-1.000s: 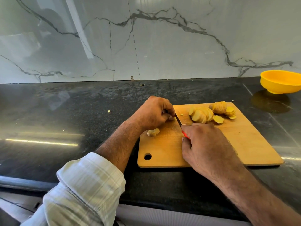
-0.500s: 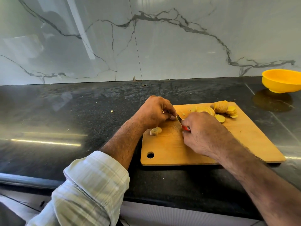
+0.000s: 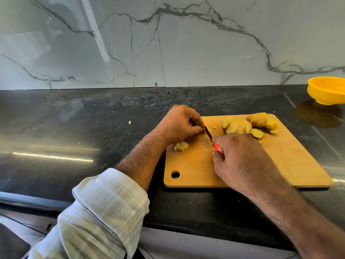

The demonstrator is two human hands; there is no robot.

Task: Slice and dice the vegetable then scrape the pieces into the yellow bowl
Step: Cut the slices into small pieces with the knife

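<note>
Knife work on my cutting board (image 3: 291, 161).
My right hand (image 3: 240, 161) grips the red-handled knife (image 3: 212, 141); my left hand (image 3: 179, 124) curls over a vegetable piece I can't see. Slices (image 3: 237, 126) lie beyond, yellow bowl (image 3: 326, 92) well apart at far right.

Pale green-and-white plaid sleeve (image 3: 104, 212) rolled up on left forearm, right forearm bare
</note>
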